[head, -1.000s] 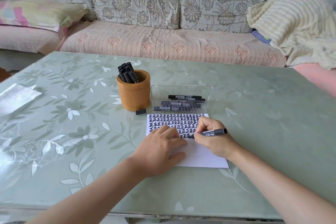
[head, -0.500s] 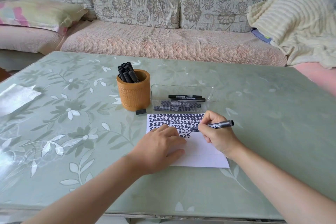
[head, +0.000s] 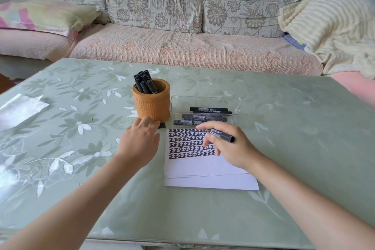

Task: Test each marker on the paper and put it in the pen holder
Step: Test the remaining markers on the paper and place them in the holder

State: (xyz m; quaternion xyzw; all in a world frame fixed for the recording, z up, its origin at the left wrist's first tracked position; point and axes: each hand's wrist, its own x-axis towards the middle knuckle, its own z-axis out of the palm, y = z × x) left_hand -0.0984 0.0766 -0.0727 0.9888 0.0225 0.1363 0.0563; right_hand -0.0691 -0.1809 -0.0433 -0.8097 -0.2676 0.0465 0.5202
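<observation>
Glossy green table (head: 284, 107) cover, leaf-and-flower print, flat and slick, glare on the left. On it, white paper (head: 211, 176): thin loose stack, edges fanned at the near side, top half packed with rows of black test strokes, lower half blank. Off the far left corner of that, orange pen holder (head: 151, 105): upright cylinder, woven-looking wall, bunch of black markers (head: 145, 84) leaning inside. Just right of it, clear hard-plastic tray (head: 207, 100), shallow, rounded corners, a few spare markers (head: 209, 110) lying flat within. Next down, left hand (head: 140, 142), palm down, fingers straight and relaxed, gripping nothing, tips at the holder's foot. Then right hand (head: 229, 146) over the written rows, thumb and forefinger pinched on the marker in test (head: 222, 135), other fingers loosely curled. Slim round black barrel, printed label, butt end pointing right, nib end hidden behind the forefinger. Smallest: black cap (head: 162, 125), short and stubby, on the table between holder and paper, at the left fingertips, contact unclear. Judged step: stroke likely done, recapping due. Next: pinch cap, align on nib, press home, drop into the holder's free side.
</observation>
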